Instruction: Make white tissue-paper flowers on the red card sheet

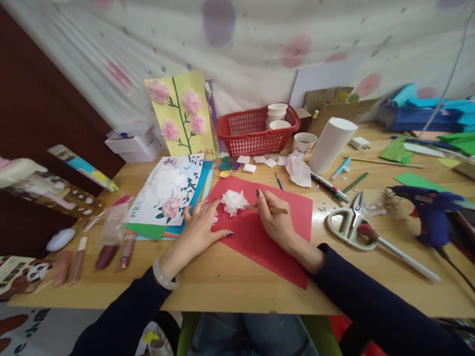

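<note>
A sheet of red paper (260, 247) lies on the wooden table with a white crumpled tissue flower (234, 202) on its upper left part. My right hand (273, 215) is closed around a thin wooden stick (279, 210). The stick's tip reaches the right edge of the flower. My left hand (198, 225) rests at the sheet's left edge, fingers spread, beside the flower. A small pinkish bit shows by its fingers. Partly under that hand is a white painted sheet (152, 195) with a pink tissue flower, on top of coloured papers.
Behind stand a yellow flower picture (180, 113), a red basket (241, 141) with paper cups, and a tissue roll (330, 143). Scissors (351, 222), a brush (404, 257) and a blue glue gun (430, 207) lie right. Paint pots (226, 167) sit beyond the red sheet.
</note>
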`<state>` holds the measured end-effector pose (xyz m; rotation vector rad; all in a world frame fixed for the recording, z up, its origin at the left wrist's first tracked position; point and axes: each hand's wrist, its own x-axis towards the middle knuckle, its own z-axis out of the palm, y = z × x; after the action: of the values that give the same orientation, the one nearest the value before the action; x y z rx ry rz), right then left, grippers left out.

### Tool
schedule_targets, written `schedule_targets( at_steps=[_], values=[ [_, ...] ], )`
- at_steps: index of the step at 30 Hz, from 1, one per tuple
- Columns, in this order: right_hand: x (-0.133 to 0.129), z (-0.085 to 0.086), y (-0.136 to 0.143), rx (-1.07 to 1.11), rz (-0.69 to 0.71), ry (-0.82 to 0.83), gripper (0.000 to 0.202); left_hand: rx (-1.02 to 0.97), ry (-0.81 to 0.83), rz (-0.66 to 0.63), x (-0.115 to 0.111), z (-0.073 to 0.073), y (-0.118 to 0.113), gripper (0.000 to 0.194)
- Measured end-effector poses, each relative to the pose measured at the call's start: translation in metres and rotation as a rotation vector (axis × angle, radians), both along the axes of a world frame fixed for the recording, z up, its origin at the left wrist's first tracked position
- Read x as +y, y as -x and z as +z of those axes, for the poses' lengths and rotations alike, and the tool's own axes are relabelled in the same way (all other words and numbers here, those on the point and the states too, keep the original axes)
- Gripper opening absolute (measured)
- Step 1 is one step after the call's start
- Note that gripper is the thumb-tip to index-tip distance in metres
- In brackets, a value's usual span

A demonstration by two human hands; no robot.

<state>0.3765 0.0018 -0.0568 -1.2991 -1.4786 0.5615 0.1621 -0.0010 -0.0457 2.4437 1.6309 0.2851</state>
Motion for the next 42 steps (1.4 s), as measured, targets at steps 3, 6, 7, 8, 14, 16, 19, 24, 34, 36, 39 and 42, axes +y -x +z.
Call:
schedule_targets(
  at_steps=[3, 6, 7, 8, 14, 16, 19, 24, 34, 36, 39, 42],
  values=[
    [-0.003, 0.003, -0.002, 0.17, -0.005, 0.028, 0.041, 0.004, -0.006, 0.014, -0.003, -0.004, -0.002, 0.07],
    [-0.003, 0.003, -0.002, 0.366, 0.006, 0.067, 0.044, 0.001, -0.021, 0.008, -0.005, -0.003, 0.0, 0.072],
    [-0.003, 0.003, -0.002, 0.431, 0.005, 0.087, 0.044, -0.01, -0.049, 0.007, -0.003, -0.001, 0.003, 0.069],
    [-0.002, 0.002, -0.002, 0.491, 0.002, 0.116, 0.044, -0.029, -0.092, 0.022, 0.0, 0.003, 0.008, 0.063],
    [0.005, -0.001, 0.0, 0.722, -0.039, 0.334, 0.034, -0.139, -0.312, 0.372, 0.041, 0.042, 0.067, 0.02],
    [0.006, 0.0, 0.0, 0.732, -0.041, 0.337, 0.033, -0.064, -0.284, 0.356, 0.051, 0.048, 0.081, 0.016],
    [0.007, 0.001, -0.001, 0.748, -0.024, 0.339, 0.033, 0.054, -0.23, 0.294, 0.054, 0.041, 0.085, 0.029],
    [0.007, -0.001, -0.002, 0.734, -0.017, 0.344, 0.032, 0.09, -0.282, 0.271, 0.058, 0.021, 0.079, 0.043],
    [0.003, -0.006, 0.005, 0.478, 0.011, 0.228, 0.047, -0.612, -0.093, 0.309, 0.034, 0.047, 0.052, 0.025],
    [0.003, -0.008, 0.005, 0.459, -0.006, 0.22, 0.047, -0.698, 0.045, 0.21, 0.023, 0.051, 0.034, 0.025],
    [0.004, -0.011, 0.004, 0.47, -0.031, 0.216, 0.049, -0.712, 0.227, 0.055, 0.014, 0.052, 0.004, 0.021],
    [0.004, -0.011, 0.004, 0.481, -0.051, 0.206, 0.05, -0.685, 0.311, -0.025, 0.016, 0.044, -0.021, 0.02]
  ],
)
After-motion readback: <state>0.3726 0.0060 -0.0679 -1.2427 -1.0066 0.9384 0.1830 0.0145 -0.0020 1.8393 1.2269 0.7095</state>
